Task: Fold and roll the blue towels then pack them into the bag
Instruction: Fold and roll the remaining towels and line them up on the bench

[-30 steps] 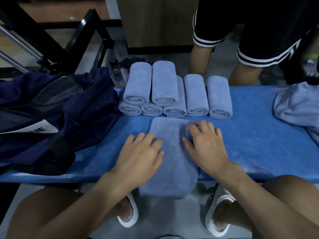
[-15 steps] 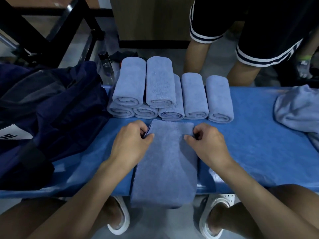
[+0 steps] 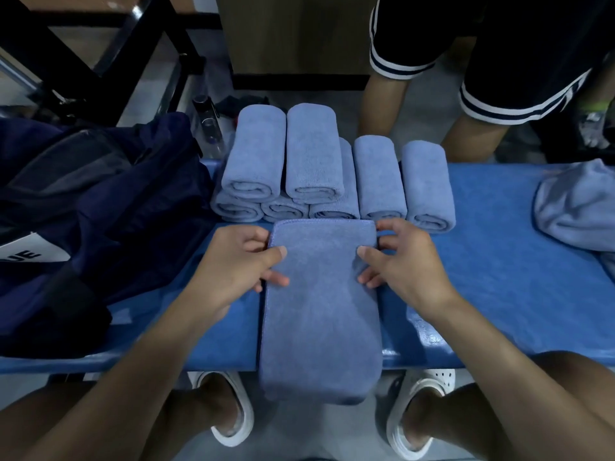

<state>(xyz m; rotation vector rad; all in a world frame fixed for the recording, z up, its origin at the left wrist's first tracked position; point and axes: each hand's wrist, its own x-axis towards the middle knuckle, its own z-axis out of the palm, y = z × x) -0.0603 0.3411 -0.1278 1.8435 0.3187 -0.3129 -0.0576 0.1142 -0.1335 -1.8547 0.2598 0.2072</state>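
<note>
My left hand and right hand pinch the far end of the long folded blue terry towel, lying just short of the stacked rolled blue towels; rolling starts here, I judge, needing a tight turn toward me.

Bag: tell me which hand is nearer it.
Left. The left hand grips the flat towel at its left edge, toward the bag; the right hand grips its right edge, farther off.
</note>
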